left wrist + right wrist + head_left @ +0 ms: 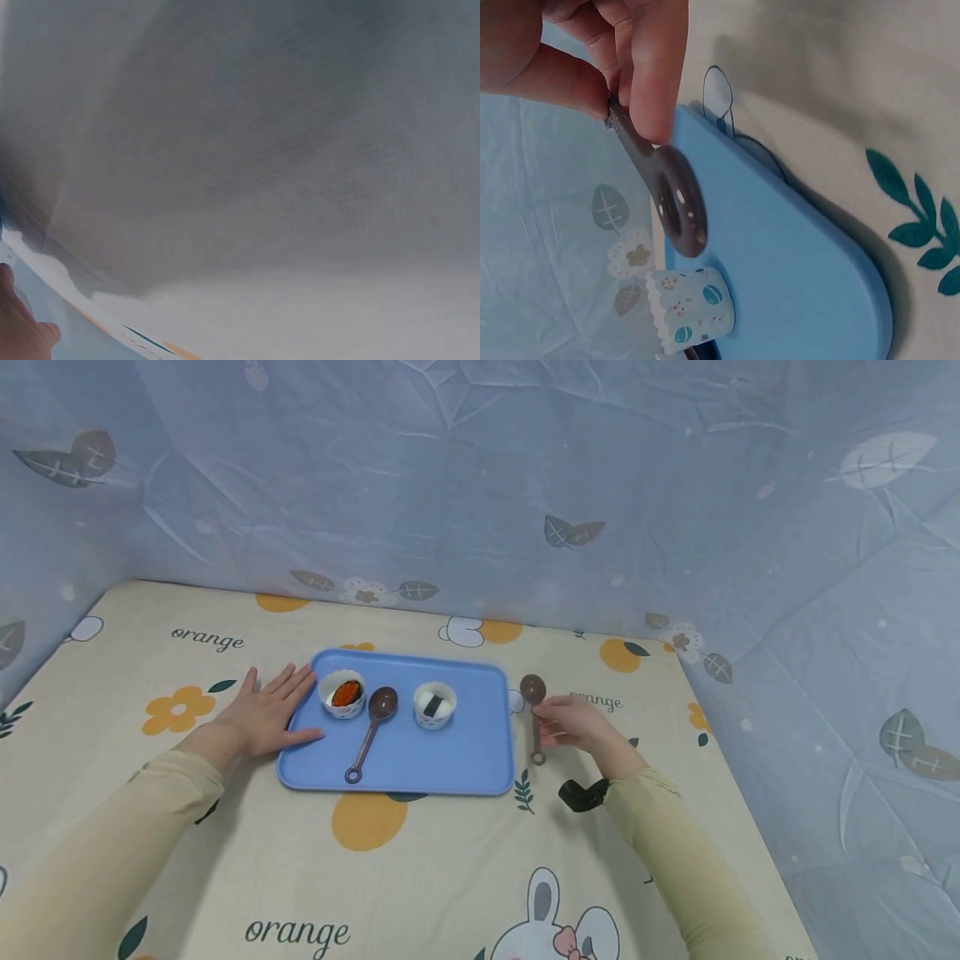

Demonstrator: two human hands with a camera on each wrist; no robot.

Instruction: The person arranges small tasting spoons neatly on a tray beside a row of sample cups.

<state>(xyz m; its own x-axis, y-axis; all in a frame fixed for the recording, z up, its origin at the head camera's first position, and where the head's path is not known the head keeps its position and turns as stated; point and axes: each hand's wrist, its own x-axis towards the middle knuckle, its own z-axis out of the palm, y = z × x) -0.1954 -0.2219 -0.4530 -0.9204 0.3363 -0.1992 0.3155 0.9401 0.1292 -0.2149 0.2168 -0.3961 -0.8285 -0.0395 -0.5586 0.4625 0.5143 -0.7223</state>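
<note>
A blue tray (472,752) lies on the table. My left hand (262,714) has its fingers spread over the tray's left edge. A brown spoon (533,689) is pinched between the thumb and fingers of my right hand (573,724), just right of the tray, bowl pointing away. In the right wrist view its ringed handle end (679,202) hangs below the fingertips. On the tray, a second brown spoon (367,745) lies between a paper cup with orange-topped sushi (346,694) and a paper cup with a white, black-banded rice piece (434,705).
A patterned cream cloth (450,877) covers the table. Blue-grey fabric walls (480,485) rise behind it and along its sides. A black object (583,795) sits by the right wrist. Mostly cloth fills the left wrist view.
</note>
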